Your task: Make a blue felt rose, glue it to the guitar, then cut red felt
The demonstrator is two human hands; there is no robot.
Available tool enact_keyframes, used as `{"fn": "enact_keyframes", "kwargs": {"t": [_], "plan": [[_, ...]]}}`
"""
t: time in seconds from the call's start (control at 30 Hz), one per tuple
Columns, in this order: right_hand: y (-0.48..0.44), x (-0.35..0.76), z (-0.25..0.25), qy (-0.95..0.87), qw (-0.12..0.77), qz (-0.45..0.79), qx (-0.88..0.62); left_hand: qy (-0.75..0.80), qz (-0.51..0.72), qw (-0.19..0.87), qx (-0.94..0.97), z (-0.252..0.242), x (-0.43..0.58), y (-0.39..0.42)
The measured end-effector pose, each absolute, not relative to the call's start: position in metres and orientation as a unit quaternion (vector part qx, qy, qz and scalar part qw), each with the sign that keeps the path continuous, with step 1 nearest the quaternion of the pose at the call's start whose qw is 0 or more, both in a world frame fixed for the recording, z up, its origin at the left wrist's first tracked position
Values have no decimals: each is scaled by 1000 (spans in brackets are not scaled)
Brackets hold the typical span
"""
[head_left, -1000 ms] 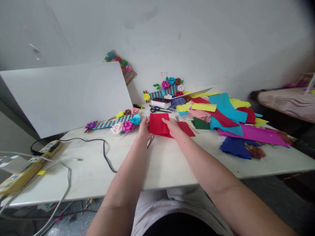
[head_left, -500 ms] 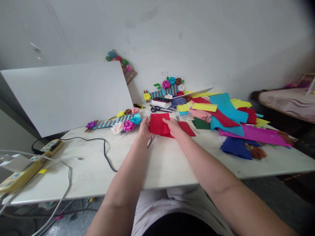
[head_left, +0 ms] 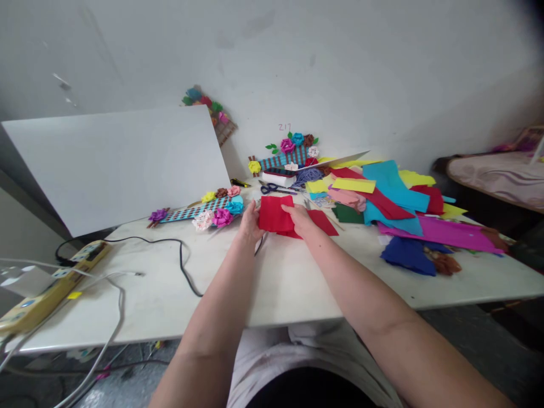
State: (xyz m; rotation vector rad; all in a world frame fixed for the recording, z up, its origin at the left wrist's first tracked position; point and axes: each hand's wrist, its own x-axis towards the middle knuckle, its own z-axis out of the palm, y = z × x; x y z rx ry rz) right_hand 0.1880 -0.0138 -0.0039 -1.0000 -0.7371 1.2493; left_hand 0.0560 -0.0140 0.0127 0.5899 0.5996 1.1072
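Note:
Between my two hands is a folded piece of red crepe paper (head_left: 275,213), held just above the table. My left hand (head_left: 251,221) grips its left edge, fingers partly hidden behind it. On the right edge, my right hand (head_left: 298,219) pinches the paper with the thumb on the front. A second red sheet (head_left: 322,222) lies on the table by my right wrist. Dark-handled scissors (head_left: 270,188) rest just beyond the held paper. To the left lies a woven blue and brown panel (head_left: 187,213) with paper flowers.
Coloured crepe paper (head_left: 395,190) is heaped on the right of the white table (head_left: 293,283). A yellow power strip (head_left: 51,286) with cables sits at the left edge. A white board (head_left: 119,170) leans on the wall. Another flowered panel (head_left: 284,158) stands at the back.

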Motion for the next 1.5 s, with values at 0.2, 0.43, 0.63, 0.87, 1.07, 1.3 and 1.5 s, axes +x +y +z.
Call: {"fn": "enact_keyframes", "kwargs": {"t": [0.2,0.43,0.63,0.87,1.07,1.3,1.5], "plan": [[-18,186,-1,-316,638,550,-435,263,511,774,267,7,54,-8],[-18,187,-1,-321,636,552,-434,270,539,747,281,10,58,-12],[-18,187,0,-323,634,556,-430,294,527,736,307,6,61,-11],[-21,186,0,-321,644,565,-404,310,531,730,297,2,61,-8],[-19,186,-3,-314,646,568,-402,310,529,734,293,5,61,-11],[-21,184,-1,-315,647,560,-411,296,546,740,260,7,61,-8],[-21,183,-2,-318,646,561,-408,288,542,744,264,7,59,-10]]}}
